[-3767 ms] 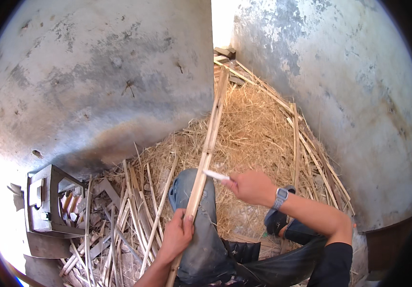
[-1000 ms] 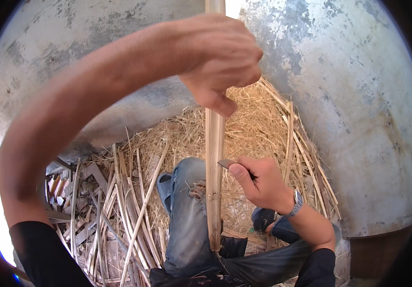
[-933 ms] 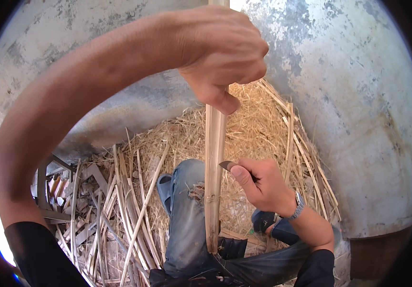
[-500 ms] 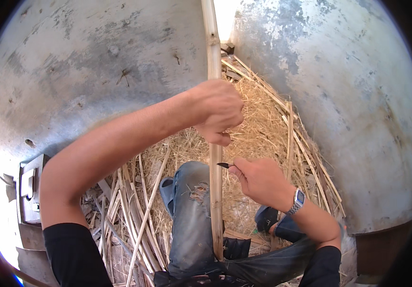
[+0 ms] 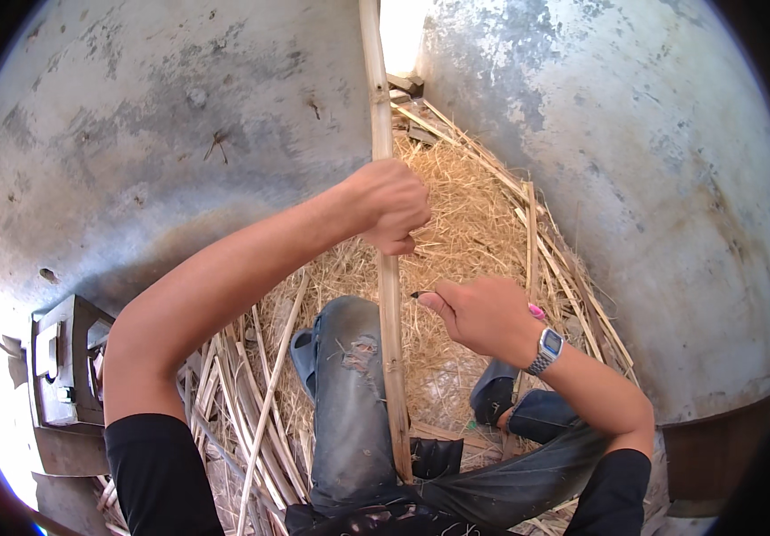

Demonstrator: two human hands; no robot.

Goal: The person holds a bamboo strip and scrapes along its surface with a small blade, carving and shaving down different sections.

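A long pale bamboo strip [image 5: 388, 313] with visible nodes stands up between my legs, its lower end against my lap and its top running past the upper edge. My left hand [image 5: 395, 205] is closed around it in the upper middle. Just right of the strip and lower down, my right hand [image 5: 483, 313] grips a small knife. Only the dark blade tip [image 5: 415, 295] pokes out by the thumb, slightly apart from the strip. A pink bit, perhaps the handle end, shows behind that hand near the wristwatch [image 5: 547, 347].
Fine shavings [image 5: 456, 196] cover the floor ahead. Loose bamboo strips [image 5: 255, 420] lie left of my knee, and more lean along the right wall [image 5: 635, 223]. A grey metal box [image 5: 63, 357] stands at the left. A curved grey wall [image 5: 179, 107] rises on the left.
The view has shifted a little. My right hand has risen slightly and turned, so less of the blade shows and the pink bit has come into sight. My left hand stays on the strip.
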